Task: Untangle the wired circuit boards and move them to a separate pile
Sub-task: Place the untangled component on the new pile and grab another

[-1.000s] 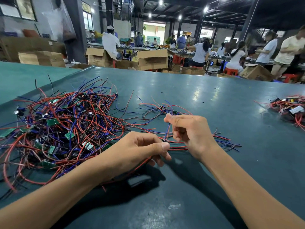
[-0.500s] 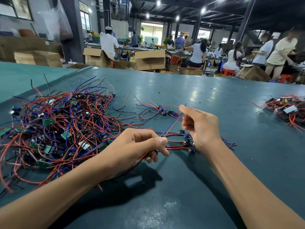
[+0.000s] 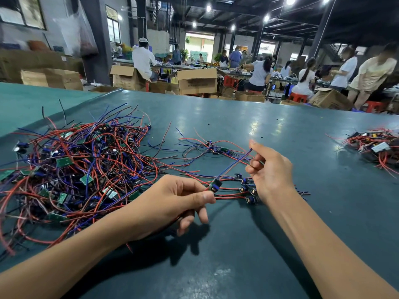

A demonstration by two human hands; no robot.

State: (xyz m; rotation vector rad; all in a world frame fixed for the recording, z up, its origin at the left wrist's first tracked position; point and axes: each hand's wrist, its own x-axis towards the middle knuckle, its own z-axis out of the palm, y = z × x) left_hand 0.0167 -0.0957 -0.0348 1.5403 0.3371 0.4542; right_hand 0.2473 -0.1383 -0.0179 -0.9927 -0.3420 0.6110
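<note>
- Table [image 3: 237,117]: dark green top that carries all the items.
- Tangled pile [image 3: 75,169]: red and blue wires with green boards, on the table's left half.
- Second pile [image 3: 375,147]: smaller, at the right edge, well apart from the tangle.
- Left hand [image 3: 172,203]: thumb and forefinger pinch the circuit board [image 3: 216,185], which is just above the table between both hands.
- Right hand [image 3: 269,169]: fingers curled round the board's wire pair [image 3: 233,165], forefinger raised.
</note>
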